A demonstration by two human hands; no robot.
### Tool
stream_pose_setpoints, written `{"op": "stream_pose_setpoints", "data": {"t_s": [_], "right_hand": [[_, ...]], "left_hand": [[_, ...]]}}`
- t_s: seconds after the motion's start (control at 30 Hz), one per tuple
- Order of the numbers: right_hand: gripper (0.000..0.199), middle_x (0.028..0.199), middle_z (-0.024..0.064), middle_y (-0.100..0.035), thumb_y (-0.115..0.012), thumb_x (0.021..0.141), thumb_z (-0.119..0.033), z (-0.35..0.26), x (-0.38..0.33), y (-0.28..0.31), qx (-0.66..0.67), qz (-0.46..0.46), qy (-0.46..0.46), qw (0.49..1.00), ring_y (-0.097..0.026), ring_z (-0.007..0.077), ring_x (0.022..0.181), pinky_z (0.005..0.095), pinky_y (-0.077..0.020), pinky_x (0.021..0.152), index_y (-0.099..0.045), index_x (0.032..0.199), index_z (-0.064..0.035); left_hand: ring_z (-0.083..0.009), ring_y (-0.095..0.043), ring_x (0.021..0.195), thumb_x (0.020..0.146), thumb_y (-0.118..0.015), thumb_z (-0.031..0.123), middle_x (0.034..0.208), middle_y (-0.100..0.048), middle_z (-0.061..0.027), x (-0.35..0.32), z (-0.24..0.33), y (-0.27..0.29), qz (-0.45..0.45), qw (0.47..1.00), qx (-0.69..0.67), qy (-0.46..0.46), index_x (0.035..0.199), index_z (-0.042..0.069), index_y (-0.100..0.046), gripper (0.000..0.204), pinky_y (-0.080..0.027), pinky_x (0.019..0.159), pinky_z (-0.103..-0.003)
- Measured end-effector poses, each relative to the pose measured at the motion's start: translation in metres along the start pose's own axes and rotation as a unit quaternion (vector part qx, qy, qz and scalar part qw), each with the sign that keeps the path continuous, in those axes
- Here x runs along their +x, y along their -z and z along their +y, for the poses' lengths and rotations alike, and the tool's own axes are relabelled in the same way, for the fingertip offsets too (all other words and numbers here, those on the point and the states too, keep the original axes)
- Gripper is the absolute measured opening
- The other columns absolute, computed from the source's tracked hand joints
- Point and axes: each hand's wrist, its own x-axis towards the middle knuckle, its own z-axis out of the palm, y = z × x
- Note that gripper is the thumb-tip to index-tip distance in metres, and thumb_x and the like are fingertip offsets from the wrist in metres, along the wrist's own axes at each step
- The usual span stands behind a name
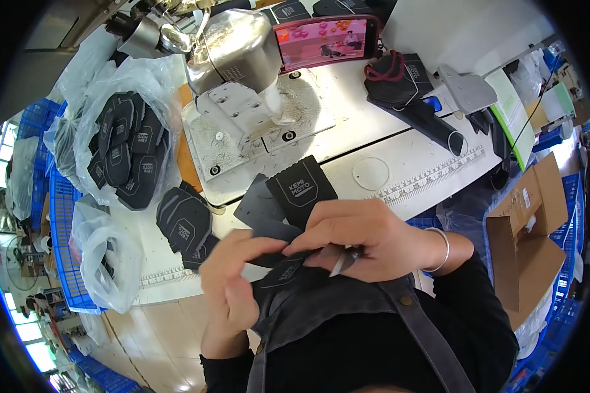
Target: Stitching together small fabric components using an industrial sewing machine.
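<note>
Head view: machine (233, 49) (phone (324, 42) alongside) beyond dark patches (301, 191).

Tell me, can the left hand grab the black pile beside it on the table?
Probably yes: the black pile lies close to the left hand, with nothing seen between them. Its fingertips seem busy with a dark piece, though.

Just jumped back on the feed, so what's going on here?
A person's left hand and right hand meet over a dark patch at the table's near edge. The right also holds a small metal-bladed tool. Just beyond lies another printed patch; more sit in a plastic bag at left.
</note>
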Motion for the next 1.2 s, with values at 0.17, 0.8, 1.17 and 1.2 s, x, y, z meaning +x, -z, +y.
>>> {"op": "stream_pose_setpoints", "data": {"t_s": [0.17, 0.8, 1.17, 1.2], "right_hand": [[0.023, 0.076, 0.0071, -0.052, -0.063, 0.065, 0.002, 0.000, -0.004, -0.005, 0.042, 0.029, -0.072, 0.996, -0.052, 0.0163, 0.060, 0.0249, -0.0416, 0.053, -0.053, 0.086, -0.0012], [0.015, 0.077, 0.0077, -0.057, -0.070, 0.066, -0.003, -0.008, 0.003, 0.004, 0.002, 0.147, 0.021, 0.989, -0.053, 0.0143, 0.060, 0.0238, -0.0397, 0.052, -0.055, 0.070, -0.0032], [0.016, 0.077, 0.0084, -0.057, -0.070, 0.065, -0.001, -0.008, 0.006, 0.008, -0.031, 0.198, 0.062, 0.978, -0.052, 0.0126, 0.062, 0.0234, -0.0393, 0.054, -0.054, 0.067, -0.0026], [0.016, 0.077, 0.0084, -0.057, -0.070, 0.065, -0.001, -0.008, 0.006, 0.009, -0.032, 0.197, 0.063, 0.978, -0.052, 0.0126, 0.062, 0.0234, -0.0393, 0.054, -0.054, 0.067, -0.0026]], "left_hand": [[-0.0221, -0.057, 0.065, 0.064, -0.073, 0.016, 0.073, -0.057, -0.0120, 0.009, 0.017, -0.010, -0.082, 0.996, -0.013, 0.042, 0.080, -0.002, -0.061, 0.026, -0.044, 0.058, -0.027], [-0.0135, -0.052, 0.066, 0.066, -0.067, 0.000, 0.078, -0.057, -0.0111, 0.051, 0.024, 0.013, -0.107, 0.992, -0.026, -0.058, 0.074, -0.001, -0.055, 0.014, -0.040, 0.057, -0.022], [-0.0084, -0.056, 0.062, 0.072, -0.065, 0.001, 0.074, -0.059, -0.0092, 0.069, 0.027, 0.011, -0.161, 0.978, -0.125, 0.044, 0.076, -0.003, -0.055, 0.012, -0.044, 0.057, -0.019], [-0.0074, -0.055, 0.062, 0.072, -0.065, 0.001, 0.074, -0.059, -0.0079, 0.069, 0.024, 0.008, -0.128, 0.978, -0.162, 0.032, 0.076, -0.003, -0.055, 0.011, -0.044, 0.057, -0.019]]}}
